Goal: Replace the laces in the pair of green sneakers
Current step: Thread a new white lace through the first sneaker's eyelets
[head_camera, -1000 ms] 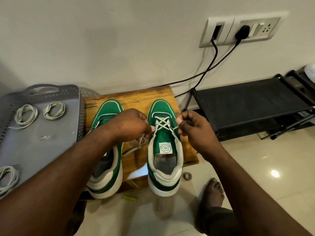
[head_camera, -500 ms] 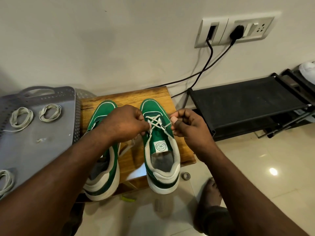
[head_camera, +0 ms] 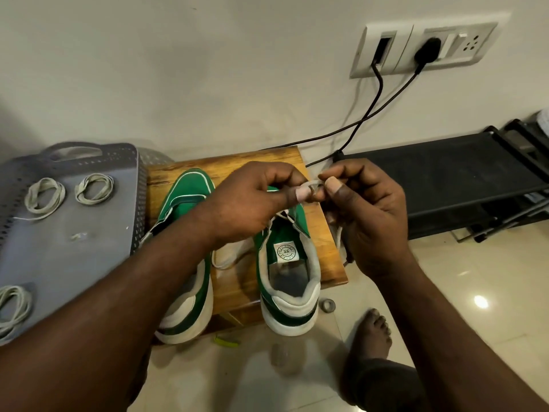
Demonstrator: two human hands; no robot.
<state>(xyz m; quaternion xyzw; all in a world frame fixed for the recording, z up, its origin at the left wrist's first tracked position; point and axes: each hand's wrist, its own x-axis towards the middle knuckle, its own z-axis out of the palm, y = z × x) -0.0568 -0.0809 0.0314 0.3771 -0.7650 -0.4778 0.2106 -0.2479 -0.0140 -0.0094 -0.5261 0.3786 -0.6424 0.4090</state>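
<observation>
While both hands pinch, the lace (head_camera: 312, 184) bridges their fingers (head_camera: 303, 194) — above the sneaker (head_camera: 285, 251).

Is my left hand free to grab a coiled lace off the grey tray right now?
Probably not yet: the left hand and right hand both pinch the white lace. The way to the coiled lace on the grey tray looks open.

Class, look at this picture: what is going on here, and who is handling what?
A person is lacing a pair of green sneakers on a small wooden stool. Both hands, the left hand and the right hand, pinch a pale lace above the right-side sneaker. The other sneaker lies beside it. Three coiled laces wait on a grey tray.
</observation>
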